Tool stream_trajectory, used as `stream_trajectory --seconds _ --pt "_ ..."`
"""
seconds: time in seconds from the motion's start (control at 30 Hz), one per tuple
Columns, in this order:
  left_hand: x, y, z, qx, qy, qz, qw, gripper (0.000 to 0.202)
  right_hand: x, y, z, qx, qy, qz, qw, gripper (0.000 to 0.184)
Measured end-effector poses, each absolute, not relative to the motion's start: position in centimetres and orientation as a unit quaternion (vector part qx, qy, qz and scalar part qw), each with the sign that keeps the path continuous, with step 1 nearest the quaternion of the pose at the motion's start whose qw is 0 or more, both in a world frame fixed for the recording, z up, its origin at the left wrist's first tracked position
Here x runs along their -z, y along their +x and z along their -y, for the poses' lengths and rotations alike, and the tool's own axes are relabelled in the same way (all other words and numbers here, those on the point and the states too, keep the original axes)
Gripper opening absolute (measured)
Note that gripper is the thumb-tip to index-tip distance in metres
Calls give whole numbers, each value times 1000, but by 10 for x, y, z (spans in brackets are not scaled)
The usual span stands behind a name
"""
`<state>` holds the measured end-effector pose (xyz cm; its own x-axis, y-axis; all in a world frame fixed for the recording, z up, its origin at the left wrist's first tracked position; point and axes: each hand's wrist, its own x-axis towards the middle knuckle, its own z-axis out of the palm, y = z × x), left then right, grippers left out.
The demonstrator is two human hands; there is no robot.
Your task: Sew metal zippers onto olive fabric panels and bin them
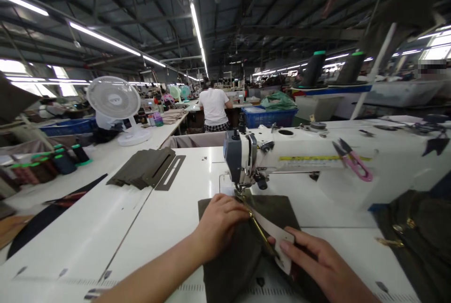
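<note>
A dark olive fabric piece (243,265) lies under the sewing machine head (241,157), with a gold zipper (259,230) running along it toward the needle. My left hand (223,225) bears down on the fabric just before the needle, its fingers bent and its fingertips at the zipper; the thumb is hidden. Between thumb and fingers, my right hand (313,256) pinches the near end of a pale, stiff-looking strip (273,230) that runs beside the zipper up to the presser foot. The needle point itself is too small to make out.
Left of the machine lie stacked olive pieces (141,167) and a slotted dark template (171,174). Pink-handled thread snips (352,159) rest against the machine arm. More olive fabric with gold hardware (419,232) is at right. A white fan (116,105) stands behind; a person (214,108) sits further off.
</note>
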<state>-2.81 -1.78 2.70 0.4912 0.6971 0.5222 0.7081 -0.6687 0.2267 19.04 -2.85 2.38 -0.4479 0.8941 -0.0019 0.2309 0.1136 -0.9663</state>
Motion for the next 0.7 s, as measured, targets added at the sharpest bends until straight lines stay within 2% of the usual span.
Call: stream_trajectory --seconds 0.2,0.33,0.5,0.6,0.7 --pt "-24 -26 8 295 -869 394 -46 24 -35 188 22 -545 -407 661 317 35" --pt "-20 -30 2 350 -840 414 -26 13 -45 188 18 -541 -420 656 316 40" --pt "-17 -26 2 337 -857 388 -21 14 -59 186 12 -519 -424 662 336 39" --pt "-19 -25 -2 323 -859 397 -15 22 -63 186 7 -492 -418 687 333 37" --pt "-22 -23 -4 328 -861 389 13 11 -67 188 4 -407 -398 759 317 36"
